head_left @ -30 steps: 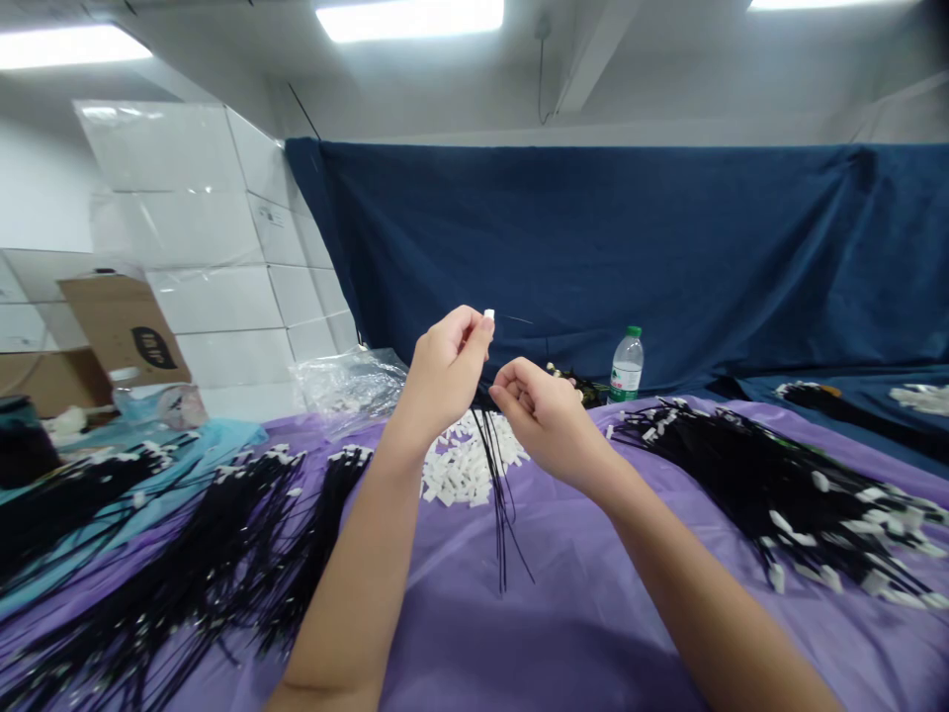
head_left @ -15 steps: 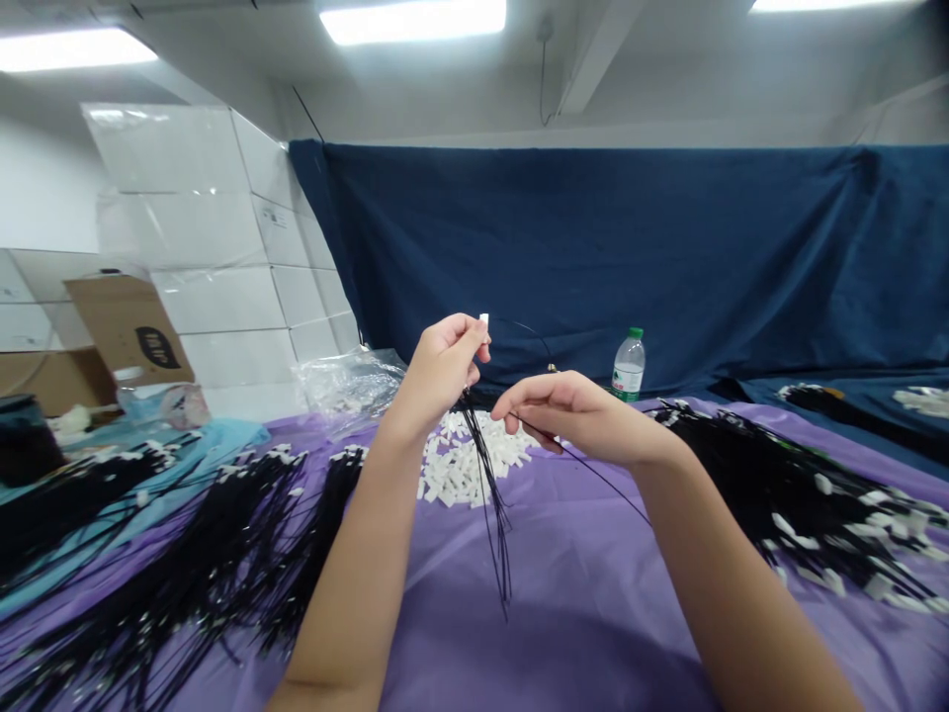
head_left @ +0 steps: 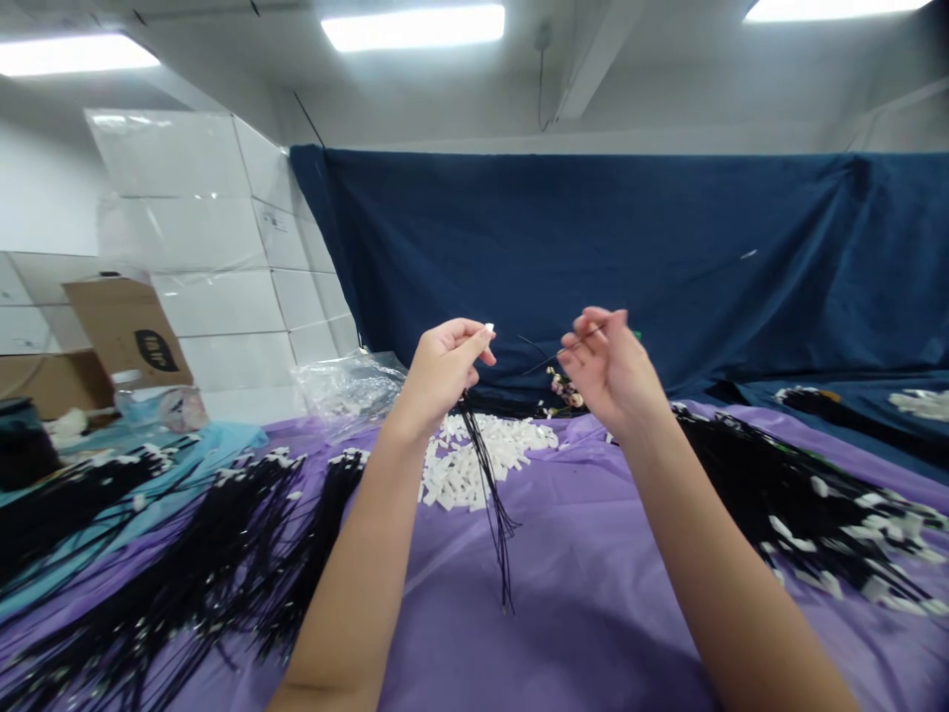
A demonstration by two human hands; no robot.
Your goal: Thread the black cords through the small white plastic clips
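Raised above the table, my left hand (head_left: 445, 371) pinches a small white tag (head_left: 489, 327) between thumb and forefinger. From the same hand hangs a loose bundle of thin black cords (head_left: 485, 470), their lower ends fanning out over the purple cloth. My right hand (head_left: 609, 381) is up to the right, palm side partly showing, slightly blurred. A single black cord (head_left: 543, 364) runs from its fingertips towards the left hand, curving at its free end. Behind and below the hands lies a heap of small white tags (head_left: 471, 470).
Purple cloth (head_left: 578, 593) covers the table. Black cords with white tags lie in bunches at left (head_left: 200, 544) and right (head_left: 778, 485). Clear plastic wrapping (head_left: 352, 386), white boxes (head_left: 215, 297) and a blue curtain (head_left: 593, 237) stand behind. Small flowers (head_left: 567, 389) show beyond my right hand.
My right hand has risen and moved right, away from my left hand, turning its palm inward. The left hand stays nearly in place with its tag and cords. The bottle is now mostly hidden.
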